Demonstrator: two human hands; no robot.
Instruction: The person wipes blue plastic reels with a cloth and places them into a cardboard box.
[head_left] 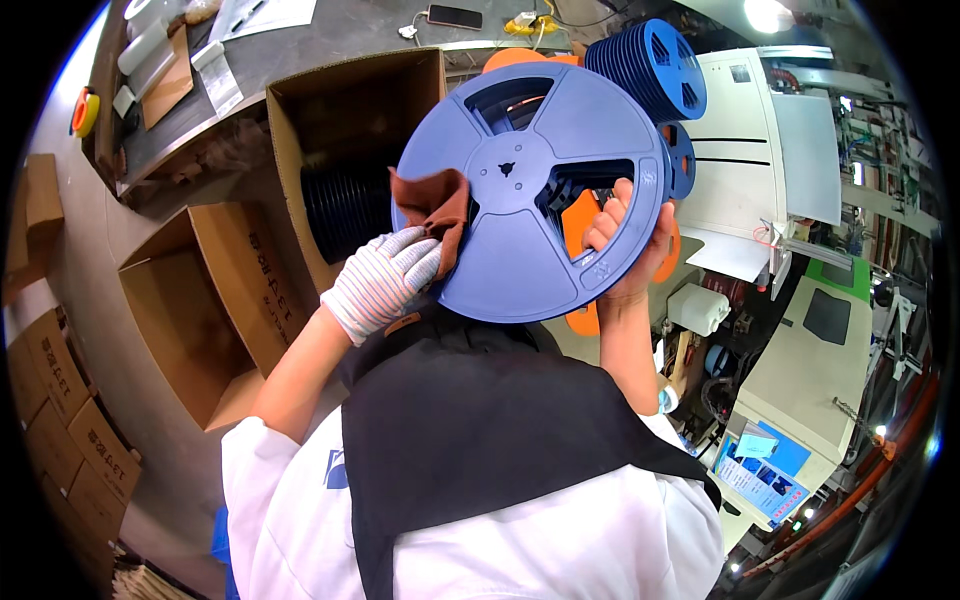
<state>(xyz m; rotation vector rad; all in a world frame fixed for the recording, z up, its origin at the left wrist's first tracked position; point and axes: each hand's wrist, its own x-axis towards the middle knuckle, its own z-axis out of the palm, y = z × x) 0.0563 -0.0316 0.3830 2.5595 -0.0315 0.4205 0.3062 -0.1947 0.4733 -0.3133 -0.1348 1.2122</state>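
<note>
A large blue plastic reel (515, 240) with cut-out windows faces me, held up in front of my chest. My right hand (640, 245), bare, grips its right rim, the fingers curled through a window and the thumb side outside. My left hand (385, 280) wears a white striped glove and is closed on a brown cloth (437, 200). The cloth lies against the reel's left edge, and part of it hides the rim there. Some of the left fingertips are covered by the cloth.
Behind the reel stands an open cardboard box (290, 150) holding black reels (345, 210). Another open box (175, 330) is to its left. Stacked blue reels (640, 75) and orange discs (580, 230) sit beyond. A grey table (350, 30) carries a phone (454, 16). Machines (725, 150) stand at right.
</note>
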